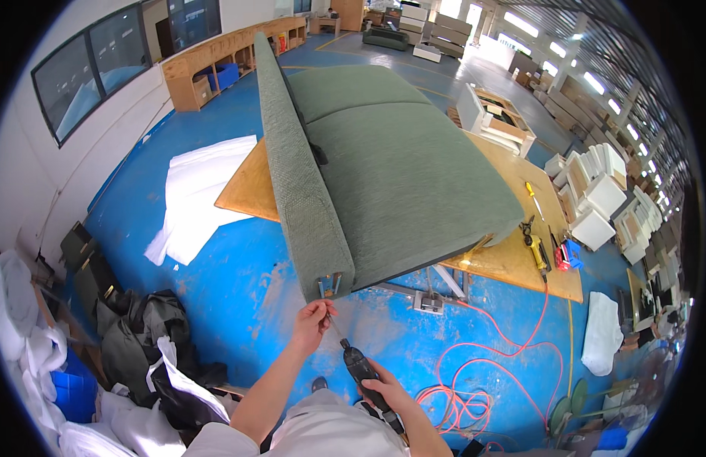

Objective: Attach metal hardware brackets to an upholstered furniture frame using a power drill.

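My right hand [389, 388] is wrapped round a black power screwdriver [360, 367] in front of my body, its thin bit slanting up and left. My left hand [313, 323] pinches close to the bit's tip; what lies between the fingertips is too small to name. Just above those fingers, a metal bracket [329, 286] shows in the near end of a green upholstered side panel [303, 167]. This panel stands along the left of a wide green sofa seat [414, 167], which rests on a wooden work table [555, 263].
On the table's right lie a yellow-handled screwdriver [531, 190], a yellow air tool [534, 244] and a blue box [571, 253]. A red hose [444, 365] coils on the blue floor. White sheeting [200, 179] lies left; dark fabric [151, 335] is heaped near left.
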The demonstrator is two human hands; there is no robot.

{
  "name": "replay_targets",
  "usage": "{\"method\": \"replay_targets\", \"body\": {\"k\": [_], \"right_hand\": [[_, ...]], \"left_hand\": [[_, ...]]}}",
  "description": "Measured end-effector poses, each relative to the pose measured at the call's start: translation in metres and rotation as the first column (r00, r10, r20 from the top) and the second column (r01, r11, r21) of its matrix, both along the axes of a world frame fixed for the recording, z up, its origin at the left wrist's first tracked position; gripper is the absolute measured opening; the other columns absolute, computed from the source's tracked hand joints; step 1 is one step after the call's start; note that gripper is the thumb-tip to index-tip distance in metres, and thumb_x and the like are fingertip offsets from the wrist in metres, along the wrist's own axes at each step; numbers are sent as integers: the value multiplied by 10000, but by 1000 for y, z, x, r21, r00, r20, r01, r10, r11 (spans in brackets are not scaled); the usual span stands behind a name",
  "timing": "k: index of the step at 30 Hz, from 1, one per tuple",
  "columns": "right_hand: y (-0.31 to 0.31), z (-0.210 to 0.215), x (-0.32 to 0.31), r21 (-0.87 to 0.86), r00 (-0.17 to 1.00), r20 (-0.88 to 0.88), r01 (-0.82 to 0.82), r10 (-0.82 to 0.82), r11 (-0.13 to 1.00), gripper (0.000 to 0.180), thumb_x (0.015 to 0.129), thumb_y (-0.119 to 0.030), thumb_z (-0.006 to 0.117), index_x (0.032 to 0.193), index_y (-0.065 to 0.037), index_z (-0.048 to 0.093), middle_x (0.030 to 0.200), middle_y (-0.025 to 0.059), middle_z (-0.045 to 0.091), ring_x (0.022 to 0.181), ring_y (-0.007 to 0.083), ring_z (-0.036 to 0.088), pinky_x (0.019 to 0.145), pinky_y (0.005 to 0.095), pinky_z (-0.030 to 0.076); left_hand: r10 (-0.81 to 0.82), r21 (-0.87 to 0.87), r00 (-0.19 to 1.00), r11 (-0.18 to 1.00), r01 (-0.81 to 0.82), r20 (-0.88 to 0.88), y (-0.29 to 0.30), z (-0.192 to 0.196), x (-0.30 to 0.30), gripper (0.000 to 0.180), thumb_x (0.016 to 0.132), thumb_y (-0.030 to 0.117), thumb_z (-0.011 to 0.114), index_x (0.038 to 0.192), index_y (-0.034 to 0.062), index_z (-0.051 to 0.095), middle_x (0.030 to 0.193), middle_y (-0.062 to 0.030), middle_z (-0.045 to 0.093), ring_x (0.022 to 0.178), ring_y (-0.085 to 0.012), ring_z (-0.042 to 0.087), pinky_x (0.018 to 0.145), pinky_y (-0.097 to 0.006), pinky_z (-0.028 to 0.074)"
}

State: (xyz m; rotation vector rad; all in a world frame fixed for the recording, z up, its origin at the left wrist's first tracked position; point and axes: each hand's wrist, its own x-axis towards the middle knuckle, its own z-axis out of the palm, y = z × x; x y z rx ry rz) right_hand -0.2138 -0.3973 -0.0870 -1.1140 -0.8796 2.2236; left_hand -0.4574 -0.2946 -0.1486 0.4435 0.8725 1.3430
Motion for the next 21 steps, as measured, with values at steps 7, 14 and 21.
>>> {"method": "replay_targets", "body": {"k": [7,14,21], "right_hand": [[8,10,-29,302,946,313,-17,-83,953,801,919,-284,711,1573,-108,282,895,74,615,630,134,583,551,301,475],[25,26,-41,299,950,298,0,-93,954,795,926,-273,701,1576,-107,274,919,62,618,649,132,585,558,297,471],[29,13,-57,503,889,405,-19,-216,864,785,940,-319,696,1564,-60,295,1047,101,643,843,164,610,734,291,496]], "left_hand": [[64,-108,997,992,-59,36,21,28,22,280,1052,312,555,1082,53,656,898,-56,710,595,-63,459,531,-223,347],[57,-116,998,992,-56,6,32,22,15,255,1061,283,526,1062,65,659,892,-56,714,588,-63,448,532,-221,337],[11,-85,1000,996,-9,21,34,19,10,259,1062,291,525,1059,69,658,888,-54,713,610,-62,477,547,-220,355]]}}
